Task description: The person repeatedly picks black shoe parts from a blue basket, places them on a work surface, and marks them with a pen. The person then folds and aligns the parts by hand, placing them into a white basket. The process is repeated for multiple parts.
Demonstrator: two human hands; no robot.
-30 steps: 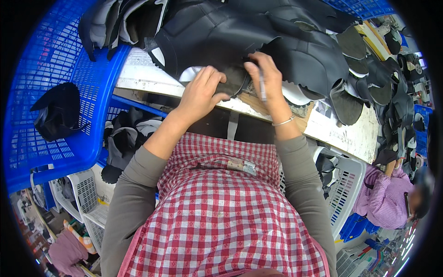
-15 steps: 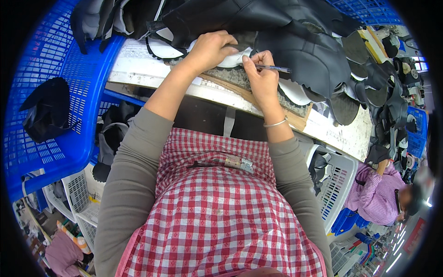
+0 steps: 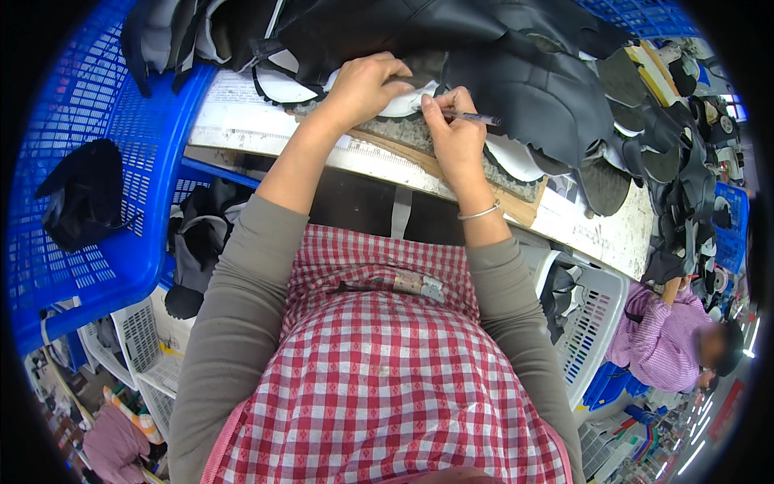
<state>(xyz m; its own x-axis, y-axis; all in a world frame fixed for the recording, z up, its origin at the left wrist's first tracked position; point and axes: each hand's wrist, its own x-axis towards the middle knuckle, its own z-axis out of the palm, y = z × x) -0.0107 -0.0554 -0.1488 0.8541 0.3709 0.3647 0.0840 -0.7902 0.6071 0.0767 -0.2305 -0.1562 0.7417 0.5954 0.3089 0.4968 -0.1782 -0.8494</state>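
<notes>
My right hand (image 3: 458, 139) is closed around a slim pen (image 3: 480, 118), whose rear end points right. Its fingertips are at the edge of a white-lined shoe-upper piece (image 3: 409, 103) on the worktable (image 3: 379, 161). Resting on the left part of that piece is my left hand (image 3: 363, 90), its thumb and fingers apart. A speckled grey board (image 3: 395, 131) lies beneath the piece. The pen's tip is hidden by my right hand.
Black leather pieces (image 3: 524, 97) are heaped behind and right of my hands. A blue basket (image 3: 149, 250) with a black piece in it stands left. At the lower right is a pale crate (image 3: 592, 323); beyond it, a person in a purple checked top (image 3: 661, 339).
My right hand and the pen have shifted slightly left along the white-lined piece. My left hand stays in nearly the same place. At the right, the other person has changed posture.
</notes>
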